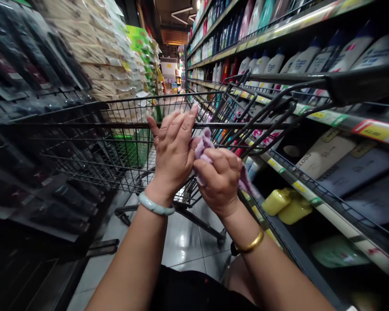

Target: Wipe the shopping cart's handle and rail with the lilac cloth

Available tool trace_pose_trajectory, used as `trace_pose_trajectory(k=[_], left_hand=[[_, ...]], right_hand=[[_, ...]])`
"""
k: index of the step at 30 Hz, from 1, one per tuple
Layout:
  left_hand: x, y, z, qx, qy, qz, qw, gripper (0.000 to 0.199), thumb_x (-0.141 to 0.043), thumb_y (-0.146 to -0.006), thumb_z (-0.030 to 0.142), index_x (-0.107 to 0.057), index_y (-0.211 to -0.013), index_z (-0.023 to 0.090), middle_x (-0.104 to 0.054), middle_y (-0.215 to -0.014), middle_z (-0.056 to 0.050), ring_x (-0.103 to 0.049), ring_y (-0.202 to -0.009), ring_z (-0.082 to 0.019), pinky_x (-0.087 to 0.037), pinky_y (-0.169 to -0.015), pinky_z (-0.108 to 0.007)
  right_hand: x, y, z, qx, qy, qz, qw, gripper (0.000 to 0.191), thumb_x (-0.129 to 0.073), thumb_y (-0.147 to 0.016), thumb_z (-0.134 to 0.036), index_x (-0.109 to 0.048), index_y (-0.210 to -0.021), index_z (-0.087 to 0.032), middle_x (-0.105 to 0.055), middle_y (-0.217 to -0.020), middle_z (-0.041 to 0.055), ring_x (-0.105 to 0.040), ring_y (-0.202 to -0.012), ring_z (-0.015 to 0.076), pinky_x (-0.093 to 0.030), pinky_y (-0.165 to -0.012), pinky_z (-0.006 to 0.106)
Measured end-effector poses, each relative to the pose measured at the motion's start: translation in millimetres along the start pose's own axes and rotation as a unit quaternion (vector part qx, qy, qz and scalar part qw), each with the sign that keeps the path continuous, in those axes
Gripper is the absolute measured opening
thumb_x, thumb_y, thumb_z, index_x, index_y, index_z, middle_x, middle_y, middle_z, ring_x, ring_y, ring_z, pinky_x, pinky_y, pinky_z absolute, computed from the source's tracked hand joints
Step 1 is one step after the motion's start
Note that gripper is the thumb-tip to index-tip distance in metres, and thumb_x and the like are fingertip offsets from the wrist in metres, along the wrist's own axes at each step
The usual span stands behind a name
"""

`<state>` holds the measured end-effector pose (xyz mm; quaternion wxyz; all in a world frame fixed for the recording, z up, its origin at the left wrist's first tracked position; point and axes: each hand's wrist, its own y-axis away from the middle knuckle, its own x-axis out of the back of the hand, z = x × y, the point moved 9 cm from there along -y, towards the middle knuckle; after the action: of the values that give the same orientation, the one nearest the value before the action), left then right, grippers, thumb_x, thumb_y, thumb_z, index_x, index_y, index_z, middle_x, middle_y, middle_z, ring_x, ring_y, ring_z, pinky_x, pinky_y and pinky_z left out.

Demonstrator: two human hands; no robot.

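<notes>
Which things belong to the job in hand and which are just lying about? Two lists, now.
In the job:
purple cloth, bunched in the right hand, close by the left hand
shopping cart, probably: just beyond the hands

Just about:
shelved white bottles
yellow containers, lower right
hanging packs, left side

The single head-worn view looks forward and down, close above the left hand and right hand, over a cart, facing along an aisle between hanging packages at left and shelves at right.
</notes>
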<state>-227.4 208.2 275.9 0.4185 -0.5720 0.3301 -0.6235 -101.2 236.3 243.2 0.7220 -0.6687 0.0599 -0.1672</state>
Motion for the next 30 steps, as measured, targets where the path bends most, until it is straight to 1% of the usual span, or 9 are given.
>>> trace_pose_trajectory(k=[3, 6, 8, 13, 17, 19, 24, 26, 30], left_hand=[[-3.8, -2.6, 0.7, -0.001, 0.007, -0.001, 1.000, 0.047, -0.030, -0.102, 0.052, -0.059, -0.130, 0.028, -0.063, -0.132, -0.005, -0.049, -0.132, -0.022, 0.003, -0.127, -0.047], [-3.1, -2.8, 2.9, 0.000, 0.010, 0.008, 1.000, 0.049, -0.030, -0.101, 0.055, -0.062, -0.123, 0.026, -0.065, -0.126, -0.005, -0.051, -0.127, -0.023, 0.003, -0.126, -0.048], [-1.6, -2.7, 3.3, 0.006, 0.011, 0.013, 1.000, 0.047, -0.032, -0.100, 0.055, -0.062, -0.121, 0.026, -0.066, -0.123, -0.005, -0.052, -0.124, -0.023, 0.001, -0.126, -0.048], [7.7, -2.2, 1.2, 0.015, 0.008, 0.039, 0.999, 0.042, -0.033, -0.101, 0.052, -0.061, -0.115, 0.025, -0.066, -0.116, -0.006, -0.053, -0.120, -0.024, -0.002, -0.126, -0.050], [15.5, -2.1, -1.6, 0.026, -0.006, 0.031, 0.999, 0.037, -0.034, -0.101, 0.049, -0.061, -0.109, 0.024, -0.066, -0.106, -0.006, -0.054, -0.113, -0.025, -0.006, -0.124, -0.055], [20.9, -2.4, -1.8, 0.034, -0.021, 0.029, 0.999, 0.035, -0.036, -0.101, 0.048, -0.061, -0.107, 0.023, -0.066, -0.103, -0.005, -0.055, -0.110, -0.025, -0.006, -0.124, -0.056], [32.5, -2.9, -3.1, 0.068, -0.049, -0.007, 0.996, 0.033, -0.038, -0.101, 0.046, -0.061, -0.103, 0.023, -0.066, -0.101, -0.006, -0.055, -0.107, -0.025, -0.008, -0.124, -0.056], [37.0, -4.7, -2.3, 0.077, -0.051, -0.029, 0.995, 0.034, -0.038, -0.101, 0.046, -0.062, -0.101, 0.023, -0.067, -0.102, -0.005, -0.056, -0.106, -0.024, -0.008, -0.124, -0.056], [46.6, -19.1, 11.0, 0.058, -0.074, -0.061, 0.994, 0.033, -0.041, -0.100, 0.046, -0.063, -0.092, 0.022, -0.069, -0.095, -0.004, -0.058, -0.100, -0.024, -0.013, -0.122, -0.054]], right_hand=[[2.9, 0.8, 4.5, 0.017, 0.007, 0.012, 1.000, 0.009, -0.071, -0.086, -0.019, -0.069, -0.086, -0.028, -0.069, -0.106, 0.0005, -0.058, -0.104, 0.0202, -0.046, -0.090, 0.037], [24.5, -9.6, 32.7, -0.063, 0.010, 0.071, 0.995, 0.009, -0.074, -0.083, -0.021, -0.070, -0.090, -0.027, -0.065, -0.109, 0.0049, -0.057, -0.107, 0.0251, -0.047, -0.095, 0.044], [29.0, -12.0, 41.8, -0.103, 0.011, 0.081, 0.991, 0.009, -0.073, -0.083, -0.021, -0.070, -0.090, -0.025, -0.064, -0.109, 0.0072, -0.057, -0.107, 0.0266, -0.047, -0.096, 0.046], [13.0, -12.7, 9.6, 0.004, 0.007, 0.021, 1.000, 0.011, -0.072, -0.085, -0.019, -0.070, -0.085, -0.029, -0.068, -0.104, 0.0013, -0.059, -0.105, 0.0206, -0.047, -0.094, 0.037], [35.8, -31.1, 23.8, -0.081, -0.009, 0.062, 0.995, 0.010, -0.073, -0.084, -0.019, -0.070, -0.090, -0.027, -0.066, -0.107, 0.0051, -0.057, -0.108, 0.0233, -0.047, -0.096, 0.041], [46.6, -42.2, 24.7, -0.091, -0.002, 0.076, 0.993, 0.010, -0.072, -0.084, -0.019, -0.071, -0.091, -0.026, -0.067, -0.107, 0.0065, -0.057, -0.107, 0.0244, -0.046, -0.096, 0.042], [48.4, -67.7, 0.9, 0.078, 0.034, -0.019, 0.996, 0.007, -0.070, -0.087, -0.021, -0.071, -0.084, -0.027, -0.071, -0.104, 0.0009, -0.059, -0.101, 0.0201, -0.043, -0.088, 0.035], [66.7, -81.2, 10.7, 0.087, 0.053, -0.002, 0.995, 0.004, -0.072, -0.086, -0.024, -0.072, -0.085, -0.027, -0.071, -0.104, 0.0014, -0.059, -0.101, 0.0200, -0.043, -0.088, 0.035], [106.3, -101.2, 37.8, 0.011, 0.080, 0.075, 0.994, 0.008, -0.075, -0.083, -0.032, -0.072, -0.081, -0.025, -0.069, -0.105, 0.0064, -0.059, -0.101, 0.0229, -0.043, -0.089, 0.038]])
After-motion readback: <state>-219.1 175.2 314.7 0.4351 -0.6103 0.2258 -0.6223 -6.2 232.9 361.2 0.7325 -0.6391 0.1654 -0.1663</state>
